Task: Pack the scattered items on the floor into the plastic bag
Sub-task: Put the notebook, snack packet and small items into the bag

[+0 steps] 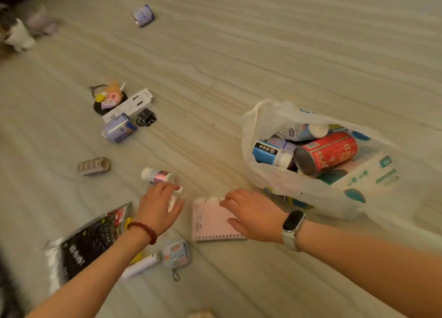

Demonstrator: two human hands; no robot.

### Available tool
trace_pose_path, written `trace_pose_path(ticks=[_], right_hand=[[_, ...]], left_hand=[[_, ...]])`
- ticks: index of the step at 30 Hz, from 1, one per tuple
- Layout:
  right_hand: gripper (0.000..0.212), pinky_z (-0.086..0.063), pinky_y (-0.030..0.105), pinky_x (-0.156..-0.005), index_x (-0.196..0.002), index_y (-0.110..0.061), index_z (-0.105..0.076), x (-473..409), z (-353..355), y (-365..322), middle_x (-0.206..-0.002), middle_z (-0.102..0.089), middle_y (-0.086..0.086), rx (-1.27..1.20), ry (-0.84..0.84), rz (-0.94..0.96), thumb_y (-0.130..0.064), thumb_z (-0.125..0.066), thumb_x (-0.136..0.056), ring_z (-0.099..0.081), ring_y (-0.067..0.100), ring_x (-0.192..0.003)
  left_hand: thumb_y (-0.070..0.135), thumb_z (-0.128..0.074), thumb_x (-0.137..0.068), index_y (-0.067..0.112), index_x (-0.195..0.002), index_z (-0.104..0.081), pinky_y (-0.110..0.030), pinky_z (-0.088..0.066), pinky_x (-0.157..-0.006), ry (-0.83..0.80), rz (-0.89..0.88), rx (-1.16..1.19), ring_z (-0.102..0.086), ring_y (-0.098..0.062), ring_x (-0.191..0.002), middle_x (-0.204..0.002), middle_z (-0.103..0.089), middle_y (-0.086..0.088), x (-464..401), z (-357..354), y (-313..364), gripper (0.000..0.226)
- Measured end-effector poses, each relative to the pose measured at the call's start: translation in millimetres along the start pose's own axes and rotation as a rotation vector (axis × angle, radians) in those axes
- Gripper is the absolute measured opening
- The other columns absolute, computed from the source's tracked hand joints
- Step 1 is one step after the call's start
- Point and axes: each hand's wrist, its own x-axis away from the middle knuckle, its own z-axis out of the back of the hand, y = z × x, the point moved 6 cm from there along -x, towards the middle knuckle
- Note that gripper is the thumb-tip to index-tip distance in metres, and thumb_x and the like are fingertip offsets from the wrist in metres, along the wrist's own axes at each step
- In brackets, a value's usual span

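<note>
Scattered items run from the upper left of the frame to the lower middle, with the plastic bag lying open at centre right, already holding a red can and several bottles. At far left a dark magazine lies flat by the left forearm; above it sit a small ridged holder, a purple can and a white box, and another can lies well apart at the top. The left hand hovers with fingers spread and relaxed over a small white object I cannot make out, just below a pink-and-white bottle — it holds nothing that I can see. Right of it, the right hand rests open on the pink notebook, fingertips at its top edge, thumb on the cover, not yet curled round it. The step in hand looks like gathering these two near items. Next the fingers need to close under the notebook's edge and carry it the short way right — the bag's mouth lies just beside that hand, facing it.
</note>
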Motion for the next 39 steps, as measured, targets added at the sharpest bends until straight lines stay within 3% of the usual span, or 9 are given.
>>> trace_pose_path(ticks=[3,6,11,16,22,29,32,35,39], right_hand=[[0.074,-0.016,0.044,-0.116,-0.146,-0.01,-0.007,-17,-30,8,-0.155,-0.012,0.012,-0.035,-0.135,-0.213,-0.043,-0.045,-0.091,-0.01,0.029,-0.143],[0.092,-0.019,0.047,-0.115,-0.145,-0.007,0.005,-29,-47,13,-0.155,-0.008,0.014,-0.051,-0.19,-0.343,-0.045,-0.054,-0.086,-0.008,0.032,-0.142],[0.085,-0.037,0.043,-0.098,-0.136,0.0,-0.023,-29,-55,15,-0.133,-0.036,0.018,-0.073,-0.219,-0.491,-0.043,-0.067,-0.077,-0.034,0.034,-0.123],[0.068,-0.039,0.041,-0.093,-0.122,-0.005,-0.04,-19,-58,17,-0.125,-0.044,0.015,-0.149,-0.22,-0.58,-0.044,-0.069,-0.074,-0.042,0.033,-0.116],[0.041,-0.036,0.037,-0.091,-0.115,-0.009,-0.046,-9,-30,5,-0.122,-0.048,0.011,-0.068,-0.057,-0.443,-0.034,-0.058,-0.086,-0.042,0.028,-0.114],[0.027,-0.035,0.034,-0.064,-0.117,-0.012,-0.038,16,20,-13,-0.101,-0.063,0.013,-0.065,0.02,-0.235,-0.028,-0.041,-0.095,-0.059,0.034,-0.089],[0.032,-0.04,0.032,-0.073,-0.125,-0.019,-0.037,43,66,-4,-0.103,-0.067,0.008,-0.218,0.202,-0.277,-0.03,-0.042,-0.095,-0.06,0.028,-0.097],[0.034,-0.043,0.033,-0.076,-0.126,-0.019,-0.04,72,110,20,-0.086,-0.063,-0.005,-0.379,0.435,-0.337,-0.023,-0.047,-0.093,-0.057,0.017,-0.085],[0.035,-0.052,0.03,-0.073,-0.127,-0.009,-0.045,104,137,88,-0.118,-0.054,0.004,-0.657,0.585,-0.721,-0.017,-0.046,-0.093,-0.055,0.022,-0.098]], left_hand=[[0.056,-0.044,-0.073,0.012,-0.11,-0.06,-0.043,-0.044,-0.088,-0.03,0.106,0.054,-0.053,-0.035,-0.105,-0.113,-0.059,-0.015,19,-19,-30,0.059],[0.067,-0.034,-0.064,0.017,-0.117,-0.056,-0.043,-0.043,-0.091,-0.127,-0.02,-0.026,-0.05,-0.031,-0.111,-0.118,-0.056,-0.01,36,-39,-33,0.076],[0.064,-0.056,-0.072,0.026,-0.134,-0.032,-0.034,-0.029,-0.1,-0.379,-0.005,-0.133,-0.033,-0.019,-0.126,-0.135,-0.041,0.002,60,-74,-45,0.077],[0.049,-0.063,-0.076,0.02,-0.124,-0.043,-0.031,-0.034,-0.093,-0.468,0.018,-0.092,-0.04,-0.021,-0.117,-0.125,-0.046,-0.004,56,-87,-44,0.06],[0.03,-0.06,-0.084,0.008,-0.106,-0.056,-0.028,-0.038,-0.074,-0.139,0.142,0.406,-0.053,-0.025,-0.094,-0.103,-0.052,-0.011,39,-45,-45,0.032],[0.019,-0.065,-0.081,0.011,-0.096,-0.059,-0.008,-0.034,-0.061,0.355,0.085,0.569,-0.051,-0.019,-0.081,-0.084,-0.052,0.0,32,35,-2,0.018],[0.016,-0.066,-0.08,0.012,-0.102,-0.057,-0.001,-0.04,-0.06,0.479,0.093,0.746,-0.053,-0.006,-0.074,-0.087,-0.055,0.003,27,59,27,0.024],[0.012,-0.066,-0.079,0.017,-0.101,-0.053,0.0,-0.043,-0.061,0.518,0.033,0.907,-0.054,0.0,-0.075,-0.087,-0.056,0.005,15,74,67,0.026],[0.013,-0.068,-0.078,0.026,-0.092,-0.051,-0.003,-0.045,-0.059,0.466,-0.069,0.988,-0.056,-0.001,-0.076,-0.088,-0.056,0.008,-8,78,120,0.025]])
